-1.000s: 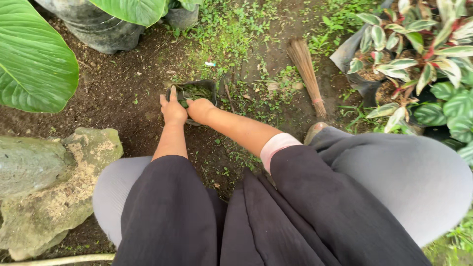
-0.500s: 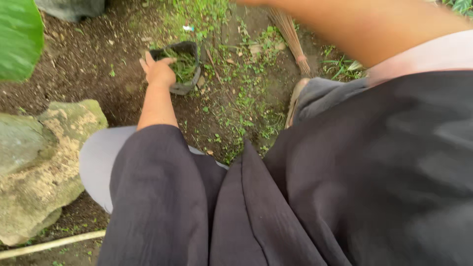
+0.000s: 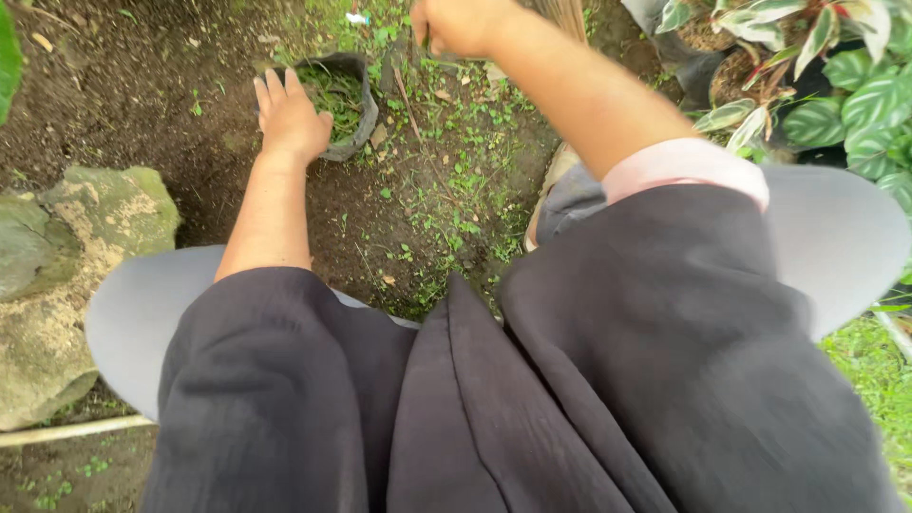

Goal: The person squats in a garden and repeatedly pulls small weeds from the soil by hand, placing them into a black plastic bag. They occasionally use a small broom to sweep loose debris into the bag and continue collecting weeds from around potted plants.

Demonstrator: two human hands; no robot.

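Left hand (image 3: pixel 288 119) flat and loose, fingers spread against the side of the small black plastic pot bag full of cut green weeds (image 3: pixel 340 95) on the dark dirt ground (image 3: pixel 114 104), likely to keep it steady. Right hand (image 3: pixel 463 26) curled tight near the top edge by the brown straw broom (image 3: pixel 562 13). Hard to tell what sits inside that fist; broom mostly cut off.

Ground (image 3: pixel 142 85) here is dark bare soil, with small green weeds (image 3: pixel 456 180) spread over the middle. A small black grow bag (image 3: pixel 356 104) full of greenery sits right on the dirt. A mossy rock (image 3: pixel 85 228) lies at the left, a pale stick (image 3: pixel 66 432) beside it.
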